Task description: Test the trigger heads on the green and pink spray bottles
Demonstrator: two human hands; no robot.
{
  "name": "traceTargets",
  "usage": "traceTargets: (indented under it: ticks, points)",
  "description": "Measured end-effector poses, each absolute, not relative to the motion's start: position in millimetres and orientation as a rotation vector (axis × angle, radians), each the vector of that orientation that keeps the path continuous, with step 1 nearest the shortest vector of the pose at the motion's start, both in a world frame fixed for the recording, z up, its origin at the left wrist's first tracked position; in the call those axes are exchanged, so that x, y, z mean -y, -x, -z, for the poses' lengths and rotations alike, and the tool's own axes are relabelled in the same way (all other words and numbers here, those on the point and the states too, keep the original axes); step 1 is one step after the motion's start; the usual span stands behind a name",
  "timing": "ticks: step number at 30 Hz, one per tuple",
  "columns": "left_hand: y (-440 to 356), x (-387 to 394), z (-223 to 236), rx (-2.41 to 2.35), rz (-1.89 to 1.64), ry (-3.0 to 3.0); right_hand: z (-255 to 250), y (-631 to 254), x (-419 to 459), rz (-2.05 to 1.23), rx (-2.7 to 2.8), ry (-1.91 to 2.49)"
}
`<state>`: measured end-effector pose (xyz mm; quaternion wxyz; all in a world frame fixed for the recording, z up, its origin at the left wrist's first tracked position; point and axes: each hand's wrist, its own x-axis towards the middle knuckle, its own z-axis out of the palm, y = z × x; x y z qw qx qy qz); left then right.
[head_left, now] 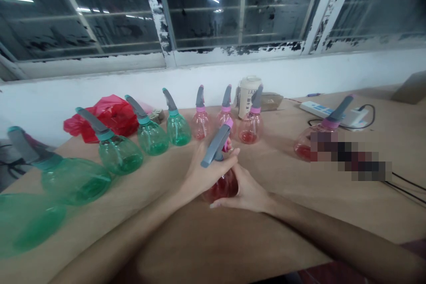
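A pink spray bottle (222, 186) with a grey trigger head (215, 145) stands on the brown table (206, 239) in front of me. My left hand (203, 169) is wrapped round its neck and upper body, just under the grey head. My right hand (244, 191) cups the bottle's lower right side, fingers closed against it. Both hands grip this one bottle, which is tilted slightly to the left.
Several green spray bottles (117, 153) line the table's left, and pink ones (252, 128) stand along the wall. Another pink bottle (316, 140) sits right. A red plastic bag (106, 117), a paper cup (246, 93) and a power strip (328, 113) with cables lie behind.
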<state>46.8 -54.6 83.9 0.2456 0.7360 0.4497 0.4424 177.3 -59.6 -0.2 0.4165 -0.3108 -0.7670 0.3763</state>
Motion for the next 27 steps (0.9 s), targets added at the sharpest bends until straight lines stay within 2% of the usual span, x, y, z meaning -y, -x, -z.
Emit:
traceTargets:
  ticks: [27]
  points:
    - [-45, 53, -76, -1.206, -1.292, -2.004, -1, -182, 58, -0.869, 2.009, 0.764]
